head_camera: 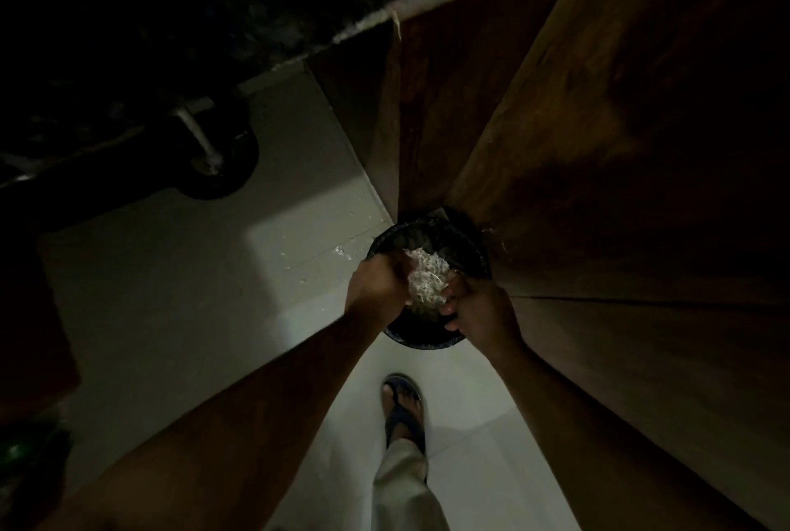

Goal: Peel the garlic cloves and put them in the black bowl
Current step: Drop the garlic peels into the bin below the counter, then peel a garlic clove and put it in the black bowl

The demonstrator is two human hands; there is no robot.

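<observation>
Both hands together over a black bin [427, 342] on the floor: left hand [376, 286] and right hand [479, 308] cup a wad of garlic peel [427, 280] between them, directly above its mouth (no cloves or black bowl in view).

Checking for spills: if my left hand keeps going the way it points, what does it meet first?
Probably the pale garlic peels that the left hand touches, over the black bin; depth is unclear.
</observation>
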